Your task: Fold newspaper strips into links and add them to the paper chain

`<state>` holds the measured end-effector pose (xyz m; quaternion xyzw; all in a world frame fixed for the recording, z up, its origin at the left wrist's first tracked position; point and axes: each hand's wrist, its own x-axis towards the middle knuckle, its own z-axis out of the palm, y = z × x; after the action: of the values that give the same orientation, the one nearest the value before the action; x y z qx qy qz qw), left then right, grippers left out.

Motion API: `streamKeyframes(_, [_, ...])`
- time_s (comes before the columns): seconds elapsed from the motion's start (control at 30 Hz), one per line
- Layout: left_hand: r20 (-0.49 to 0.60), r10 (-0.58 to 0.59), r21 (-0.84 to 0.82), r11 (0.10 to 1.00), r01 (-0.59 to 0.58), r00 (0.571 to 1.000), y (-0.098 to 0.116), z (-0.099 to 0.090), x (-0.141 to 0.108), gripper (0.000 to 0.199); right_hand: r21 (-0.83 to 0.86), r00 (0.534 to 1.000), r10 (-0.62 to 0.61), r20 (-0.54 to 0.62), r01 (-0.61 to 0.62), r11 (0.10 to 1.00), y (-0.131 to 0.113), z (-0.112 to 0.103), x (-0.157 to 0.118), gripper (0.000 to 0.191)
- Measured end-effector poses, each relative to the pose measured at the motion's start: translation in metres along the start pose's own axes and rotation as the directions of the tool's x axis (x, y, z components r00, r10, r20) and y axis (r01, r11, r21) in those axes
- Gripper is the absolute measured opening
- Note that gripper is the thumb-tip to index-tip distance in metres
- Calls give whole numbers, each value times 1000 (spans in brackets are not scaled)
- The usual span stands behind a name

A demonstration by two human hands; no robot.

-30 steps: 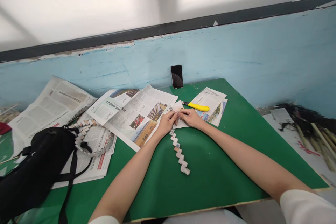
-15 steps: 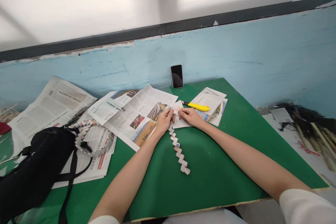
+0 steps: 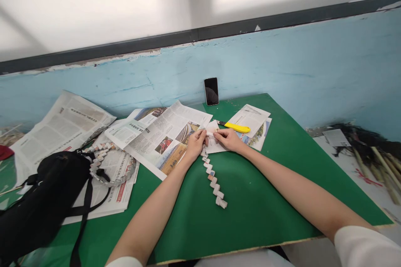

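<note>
left hand [image 3: 196,146] and right hand [image 3: 229,139] have parted slightly, yellow knife [image 3: 238,127] just beyond.

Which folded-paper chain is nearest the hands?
The straighter chain on the green table, its far end by the left hand; the curved chain lies farther left, beside the black bag.

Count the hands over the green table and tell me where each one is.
2: the left hand at the far end of the zigzag paper chain, and the right hand beside it, near the yellow knife. No others show.
</note>
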<state>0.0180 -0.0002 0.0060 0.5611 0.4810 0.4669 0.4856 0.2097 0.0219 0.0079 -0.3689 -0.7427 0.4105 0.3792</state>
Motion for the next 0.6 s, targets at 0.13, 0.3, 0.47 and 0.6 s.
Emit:
streamKeyframes(0.13, [-3,-4,6,1000,4,1000,1,0,0,46,-2,1000,0,0,0,1000,0,0,-1,50])
streamKeyframes(0.3, [57,55,118,991,-62,997,2,0,-2,45,91,995,-11,-94,19,996,-1,3,0,35])
streamKeyframes(0.47, [104,121,214,967,-141,987,3,2,-5,46,35,980,-129,-148,136,990,-1,5,2,21])
streamKeyframes(0.6, [110,122,195,970,-142,986,4,3,-6,45,56,984,-115,-133,124,991,1,5,2,21])
